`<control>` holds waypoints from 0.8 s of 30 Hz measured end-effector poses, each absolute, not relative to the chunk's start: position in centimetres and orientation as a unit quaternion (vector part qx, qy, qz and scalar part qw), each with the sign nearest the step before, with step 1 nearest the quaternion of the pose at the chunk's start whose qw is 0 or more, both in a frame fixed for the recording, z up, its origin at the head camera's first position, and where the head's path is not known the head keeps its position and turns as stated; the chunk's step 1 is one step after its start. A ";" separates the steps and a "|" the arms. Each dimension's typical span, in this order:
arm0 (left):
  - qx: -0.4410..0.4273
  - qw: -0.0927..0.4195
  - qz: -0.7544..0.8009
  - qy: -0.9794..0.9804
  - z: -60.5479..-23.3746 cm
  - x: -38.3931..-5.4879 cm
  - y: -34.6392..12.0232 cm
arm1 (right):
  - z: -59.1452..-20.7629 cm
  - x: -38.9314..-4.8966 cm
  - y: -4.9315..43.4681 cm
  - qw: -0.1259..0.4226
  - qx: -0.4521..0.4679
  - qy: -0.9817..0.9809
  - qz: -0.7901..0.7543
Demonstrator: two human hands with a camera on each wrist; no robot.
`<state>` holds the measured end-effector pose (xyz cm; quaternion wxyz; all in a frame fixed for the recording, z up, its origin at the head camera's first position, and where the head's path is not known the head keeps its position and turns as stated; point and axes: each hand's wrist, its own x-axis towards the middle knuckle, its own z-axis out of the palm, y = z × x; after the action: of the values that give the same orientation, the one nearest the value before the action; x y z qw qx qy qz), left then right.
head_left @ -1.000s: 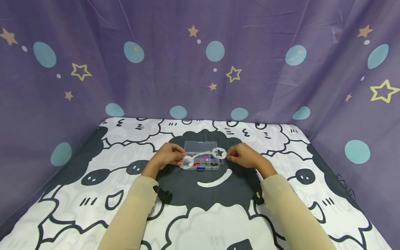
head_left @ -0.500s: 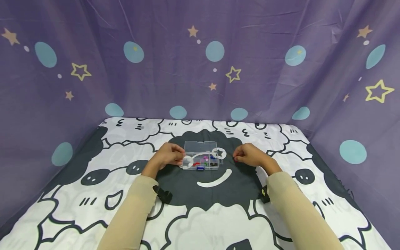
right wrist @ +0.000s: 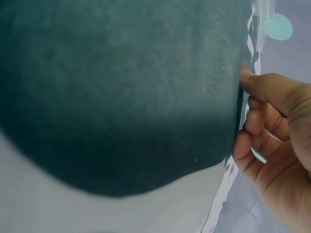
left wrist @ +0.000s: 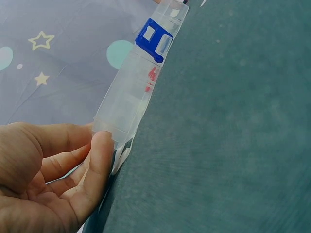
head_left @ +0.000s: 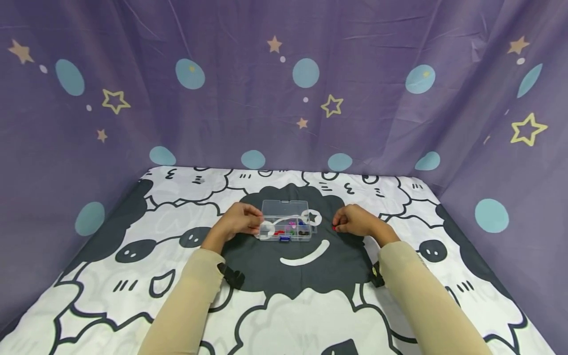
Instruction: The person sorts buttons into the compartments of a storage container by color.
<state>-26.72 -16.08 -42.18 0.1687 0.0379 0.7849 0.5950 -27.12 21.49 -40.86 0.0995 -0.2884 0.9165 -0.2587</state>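
Observation:
A clear plastic compartment box (head_left: 284, 238) stands on the patterned cloth with its lid (head_left: 284, 208) raised at the back. Small red, pink, green, blue and dark pieces lie in its compartments. With thumb and fingers, my left hand (head_left: 243, 218) grips the box's left end; the left wrist view shows this hold, plus a blue latch (left wrist: 154, 40) on the front wall. To the right of the box, my right hand (head_left: 355, 219) is low at the cloth. A tiny red piece (head_left: 334, 228) shows at its pinching fingertips, mostly covered by the thumb in the right wrist view.
A black-and-white cartoon cloth (head_left: 301, 276) covers the table, with a dark printed patch under the box and hands. Behind and at both sides hangs a purple curtain (head_left: 248, 123) with stars and dots.
My right hand has moved right, away from the box's right end, then settled at the cloth. The red piece at its fingertips has come into sight. My left hand and the box stay put.

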 end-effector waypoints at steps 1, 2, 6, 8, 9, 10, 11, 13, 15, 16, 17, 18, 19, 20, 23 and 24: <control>0.037 0.169 0.595 0.785 -42.2 -26.7 -16.1 | -40.8 -27.1 21.4 0.101 -0.288 0.917 -0.257; 0.036 0.169 0.594 0.785 -42.2 -26.7 -16.1 | -40.8 -27.2 21.4 0.103 -0.286 0.918 -0.256; 0.035 0.169 0.596 0.784 -42.3 -26.7 -16.1 | -40.5 -27.3 21.0 0.108 -0.286 0.920 -0.244; 0.036 0.169 0.597 0.783 -42.3 -26.7 -16.0 | -40.4 -27.4 20.9 0.113 -0.284 0.922 -0.238; 0.036 0.168 0.598 0.783 -42.3 -26.7 -16.0 | -40.4 -27.5 20.8 0.114 -0.285 0.922 -0.234; 0.036 0.167 0.598 0.783 -42.3 -26.7 -16.0 | -40.3 -27.6 20.8 0.117 -0.284 0.923 -0.231; 0.036 0.167 0.598 0.783 -42.4 -26.7 -16.0 | -40.3 -27.6 20.8 0.118 -0.286 0.923 -0.229; 0.035 0.166 0.598 0.783 -42.4 -26.7 -16.0 | -40.3 -27.7 20.8 0.124 -0.281 0.924 -0.226; 0.034 0.166 0.598 0.783 -42.4 -26.7 -16.0 | -40.4 -27.8 20.9 0.125 -0.284 0.923 -0.226; 0.033 0.166 0.598 0.783 -42.4 -26.7 -16.0 | -40.4 -27.8 21.0 0.124 -0.285 0.923 -0.225; 0.031 0.167 0.599 0.783 -42.4 -26.8 -16.0 | -40.5 -27.8 21.1 0.122 -0.287 0.923 -0.226; 0.031 0.167 0.599 0.783 -42.5 -26.8 -16.0 | -40.5 -27.8 21.2 0.119 -0.289 0.923 -0.225; 0.031 0.168 0.599 0.783 -42.5 -26.8 -16.0 | -40.6 -27.7 21.3 0.114 -0.292 0.923 -0.224; 0.030 0.168 0.599 0.782 -42.5 -26.8 -16.0 | -40.6 -27.7 21.5 0.108 -0.294 0.923 -0.223; 0.028 0.167 0.599 0.782 -42.5 -26.9 -16.0 | -40.7 -27.7 21.9 0.091 -0.299 0.925 -0.218; 0.029 0.167 0.598 0.783 -42.5 -26.9 -16.0 | -40.8 -27.7 22.0 0.086 -0.301 0.925 -0.216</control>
<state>-26.88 -15.98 -42.55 0.1671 0.0295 0.7830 0.5985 -27.68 21.95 -40.77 0.0858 -0.3014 0.9247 -0.2161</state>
